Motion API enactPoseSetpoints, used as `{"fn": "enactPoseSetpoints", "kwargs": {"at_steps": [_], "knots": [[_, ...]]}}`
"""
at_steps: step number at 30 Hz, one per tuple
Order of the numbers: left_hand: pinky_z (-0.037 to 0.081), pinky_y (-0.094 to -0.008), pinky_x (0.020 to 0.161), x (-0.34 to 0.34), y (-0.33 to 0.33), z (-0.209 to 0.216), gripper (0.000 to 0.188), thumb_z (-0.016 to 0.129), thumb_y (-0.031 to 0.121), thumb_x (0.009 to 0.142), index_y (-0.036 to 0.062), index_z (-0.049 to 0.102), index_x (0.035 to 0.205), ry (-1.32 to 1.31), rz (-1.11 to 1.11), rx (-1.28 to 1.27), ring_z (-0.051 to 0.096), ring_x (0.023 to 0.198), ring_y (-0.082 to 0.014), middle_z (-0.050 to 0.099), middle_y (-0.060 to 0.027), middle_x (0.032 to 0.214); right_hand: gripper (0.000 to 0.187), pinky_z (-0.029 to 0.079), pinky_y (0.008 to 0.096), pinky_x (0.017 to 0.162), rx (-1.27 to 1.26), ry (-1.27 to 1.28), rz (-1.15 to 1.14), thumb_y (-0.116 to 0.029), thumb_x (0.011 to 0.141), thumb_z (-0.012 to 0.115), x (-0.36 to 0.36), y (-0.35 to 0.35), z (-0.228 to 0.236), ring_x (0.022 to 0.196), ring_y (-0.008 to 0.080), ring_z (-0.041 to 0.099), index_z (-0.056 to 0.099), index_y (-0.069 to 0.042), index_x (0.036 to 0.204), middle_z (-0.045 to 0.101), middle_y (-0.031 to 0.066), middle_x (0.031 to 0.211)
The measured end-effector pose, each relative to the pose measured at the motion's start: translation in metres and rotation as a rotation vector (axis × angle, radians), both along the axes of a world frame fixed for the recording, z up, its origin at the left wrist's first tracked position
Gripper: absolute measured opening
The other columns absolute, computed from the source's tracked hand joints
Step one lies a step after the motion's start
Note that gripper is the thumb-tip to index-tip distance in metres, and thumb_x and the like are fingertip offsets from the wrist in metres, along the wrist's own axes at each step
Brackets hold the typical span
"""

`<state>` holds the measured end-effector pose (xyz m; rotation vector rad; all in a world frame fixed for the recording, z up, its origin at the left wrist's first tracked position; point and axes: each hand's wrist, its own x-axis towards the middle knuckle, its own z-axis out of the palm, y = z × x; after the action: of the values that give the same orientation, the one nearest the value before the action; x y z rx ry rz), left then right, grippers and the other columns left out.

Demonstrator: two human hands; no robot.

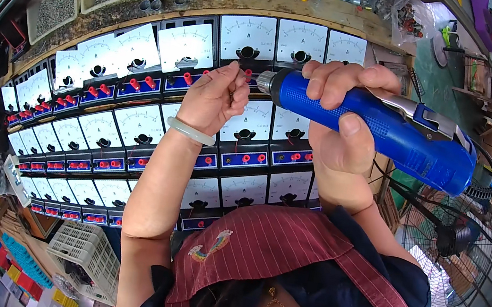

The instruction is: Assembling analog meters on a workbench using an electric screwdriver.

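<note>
A floor fan (455, 244) stands beside stacked crates (87, 252) (bright daylight).

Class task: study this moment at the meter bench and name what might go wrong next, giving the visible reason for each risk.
1. The left hand pinches something small right at the tip of the blue driver held by the right hand; a slip could nick the fingers.
2. The tip works just above the white meters; slipping off might scratch a face.
3. A dropped small part could vanish among the meter rows.

A blue electric screwdriver (380, 127) lies roughly level, tip leftward, above white panel meters (140, 126).
</note>
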<state>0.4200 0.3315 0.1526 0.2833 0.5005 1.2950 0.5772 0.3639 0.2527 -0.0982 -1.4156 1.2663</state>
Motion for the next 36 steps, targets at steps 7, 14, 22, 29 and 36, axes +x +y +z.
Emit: {"fn": "enactPoseSetpoints", "kwargs": {"at_steps": [7,14,22,29,36], "knots": [[0.029,-0.0208,0.045,0.002,0.0,-0.002,0.031,0.051,0.032,0.093,0.0072,0.05,0.075,0.152,0.064,-0.053,0.037,0.05,-0.0097,0.042,-0.0005,0.058,0.044,0.037,0.0446,0.085,0.015,-0.085,0.032,-0.024,0.077,0.062,-0.001,0.004,-0.006,0.078,0.0205,0.051,0.042,-0.013,0.115,0.052,0.0048,0.079],[0.032,-0.02,0.052,0.002,0.005,-0.006,0.031,0.047,0.035,0.094,0.0073,0.054,0.081,0.058,0.039,-0.062,0.041,0.056,-0.0109,0.048,-0.002,0.064,0.042,0.044,0.0391,0.076,-0.095,0.085,0.081,-0.01,0.078,0.062,-0.025,0.02,-0.027,0.075,0.0205,0.055,0.037,-0.003,0.111,0.056,0.0093,0.078],[0.038,-0.0213,0.059,-0.011,-0.004,-0.012,0.022,0.04,0.016,0.096,0.0013,0.056,0.1,0.316,0.074,0.022,0.05,0.066,-0.0101,0.06,-0.0066,0.079,0.043,0.043,0.0405,0.083,0.009,-0.179,-0.183,-0.001,0.078,0.057,-0.047,0.056,-0.066,0.082,0.0233,0.056,0.035,-0.001,0.115,0.056,0.0127,0.083],[0.038,-0.0215,0.056,-0.015,-0.004,-0.018,0.015,0.046,0.02,0.095,0.0059,0.051,0.093,0.33,0.067,-0.025,0.05,0.06,-0.01,0.061,-0.0066,0.073,0.04,0.046,0.0379,0.08,0.041,-0.271,-0.18,0.003,0.077,0.055,-0.056,0.056,-0.064,0.081,0.023,0.057,0.037,0.002,0.112,0.057,0.014,0.084],[0.03,-0.0214,0.049,-0.018,-0.007,-0.019,0.021,0.047,0.024,0.095,0.0064,0.05,0.084,0.22,0.07,-0.01,0.042,0.056,-0.0097,0.049,-0.0022,0.066,0.034,0.048,0.0362,0.077,0.189,-0.504,-0.235,0.002,0.076,0.056,-0.052,0.056,-0.06,0.081,0.0203,0.057,0.041,0.001,0.106,0.058,0.0124,0.084]]}}
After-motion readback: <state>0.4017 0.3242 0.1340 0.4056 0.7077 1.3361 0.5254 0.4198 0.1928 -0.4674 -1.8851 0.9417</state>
